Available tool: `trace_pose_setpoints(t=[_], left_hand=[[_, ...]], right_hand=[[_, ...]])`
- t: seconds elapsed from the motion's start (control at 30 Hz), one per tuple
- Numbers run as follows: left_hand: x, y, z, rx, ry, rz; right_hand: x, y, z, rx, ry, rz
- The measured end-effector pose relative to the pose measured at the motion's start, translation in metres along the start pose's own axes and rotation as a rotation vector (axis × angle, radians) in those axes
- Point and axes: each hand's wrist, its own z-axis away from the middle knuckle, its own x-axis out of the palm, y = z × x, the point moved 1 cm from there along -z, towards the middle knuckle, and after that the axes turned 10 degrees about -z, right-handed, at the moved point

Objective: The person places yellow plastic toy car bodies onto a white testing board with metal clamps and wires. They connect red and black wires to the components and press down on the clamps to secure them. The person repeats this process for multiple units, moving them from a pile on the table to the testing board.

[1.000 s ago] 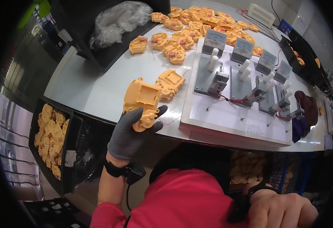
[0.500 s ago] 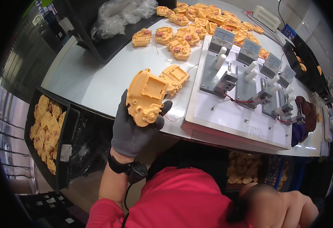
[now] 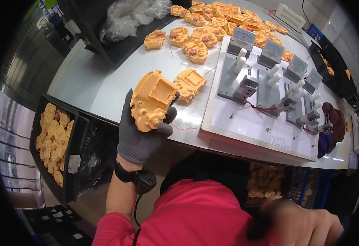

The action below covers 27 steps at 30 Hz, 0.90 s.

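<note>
My left hand point(image 3: 140, 143), in a dark grey glove, grips a yellow-orange plastic housing point(image 3: 151, 98) with a rectangular recess and round bosses. The housing is tilted up over the table's front edge, its recessed face showing. A thin red wire trails from beside the gloved fingers towards the test board. Just behind lies a similar housing point(image 3: 189, 84) on the white table. Low on the right, my bare right hand point(image 3: 310, 225) is close to my body with its fingers curled. Part of it is blurred, and whatever it may hold cannot be made out.
A test board point(image 3: 245, 141) with dial meters, white posts and grey clamps stands on the white table point(image 3: 101, 90). More housings point(image 3: 236, 18) are heaped at the back. A black bin point(image 3: 71, 147) of housings sits at left; clear plastic film point(image 3: 134, 18) lies in a black tray.
My left hand and its housing have shifted slightly left and up, tilting a little. The whole view has moved slightly. My right hand stays low at the right.
</note>
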Motion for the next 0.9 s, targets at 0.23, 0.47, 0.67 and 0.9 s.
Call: trace_pose_setpoints(t=[0.23,0.47,0.67,0.9], left_hand=[[0.008,0.021,0.001,0.083,0.18,-0.179],[-0.002,0.047,-0.023,0.035,-0.052,-0.396],[0.009,0.057,-0.043,-0.015,-0.004,-0.479],[0.024,0.064,-0.073,0.142,0.113,-1.077]], right_hand=[[-0.022,-0.006,0.037,-0.124,0.348,0.414],[-0.109,0.028,0.077,0.216,0.819,1.803],[-0.115,0.039,0.076,0.182,0.902,1.582],[-0.124,0.044,0.073,0.109,0.909,1.332]])
